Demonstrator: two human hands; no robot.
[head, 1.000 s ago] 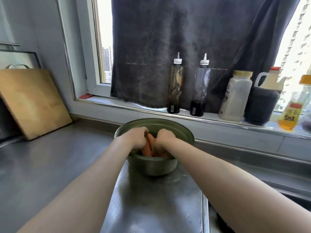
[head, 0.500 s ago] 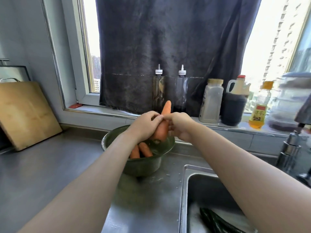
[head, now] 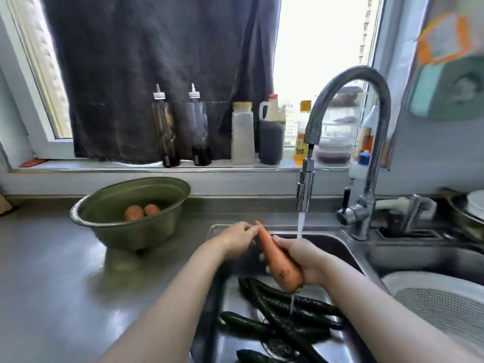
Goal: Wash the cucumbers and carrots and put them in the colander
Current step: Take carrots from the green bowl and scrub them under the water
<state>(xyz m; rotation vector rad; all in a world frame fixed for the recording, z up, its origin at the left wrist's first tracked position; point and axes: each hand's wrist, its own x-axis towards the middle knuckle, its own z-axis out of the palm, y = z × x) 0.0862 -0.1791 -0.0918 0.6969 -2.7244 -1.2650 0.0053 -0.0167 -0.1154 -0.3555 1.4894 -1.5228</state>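
My right hand (head: 301,258) grips an orange carrot (head: 277,260) around its thick end, over the sink (head: 340,247). My left hand (head: 237,238) pinches the carrot's thin tip. Water runs from the faucet (head: 305,189) onto my right hand. Several dark green cucumbers (head: 282,310) lie in the sink below. Two more carrots (head: 141,212) sit in a green bowl (head: 110,231) on the counter to the left. A white colander (head: 440,302) stands at the right of the sink.
Sauce and oil bottles (head: 199,132) line the windowsill behind the sink, under a dark curtain (head: 157,61). A steel counter (head: 47,271) stretches left of the sink. Pans and a rack (head: 466,213) crowd the far right.
Both hands lifted one carrot out of the green bowl and carried it right, under the running faucet over the sink. My view swung right with them.
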